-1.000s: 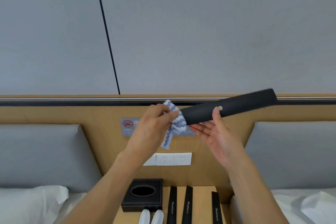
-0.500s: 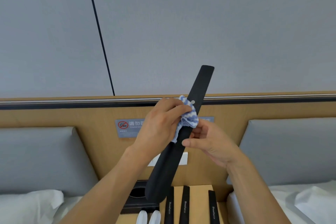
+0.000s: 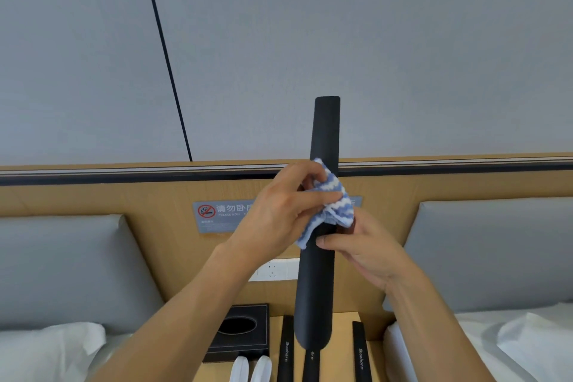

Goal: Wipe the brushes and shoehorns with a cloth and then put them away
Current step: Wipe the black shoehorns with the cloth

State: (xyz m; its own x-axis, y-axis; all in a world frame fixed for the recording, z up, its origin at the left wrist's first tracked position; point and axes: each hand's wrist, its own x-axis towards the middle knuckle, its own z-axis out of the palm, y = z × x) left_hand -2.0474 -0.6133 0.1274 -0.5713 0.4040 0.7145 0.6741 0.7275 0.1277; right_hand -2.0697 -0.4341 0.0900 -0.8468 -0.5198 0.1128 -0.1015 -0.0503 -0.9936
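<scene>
Change: shoehorn [image 3: 322, 139] had swung from slanted to upright.
Left hand [image 3: 280, 214]: fingers pinched cloth [image 3: 333, 195] against it.
Right hand [image 3: 361, 245]: fingers gripped shoehorn just below.
Meaning: wiping likely continued.

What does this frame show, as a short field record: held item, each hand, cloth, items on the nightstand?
held item: black shoehorn, near upright, raised above the nightstand
left hand: presses the blue-and-white cloth against the shoehorn's middle
right hand: grips the shoehorn just below the cloth
on nightstand: three black sleeves, two fully legible as Shoehorn; black tissue box; two white items at the bottom edge, unclear
task state: wiping under way, nothing put away yet
</scene>
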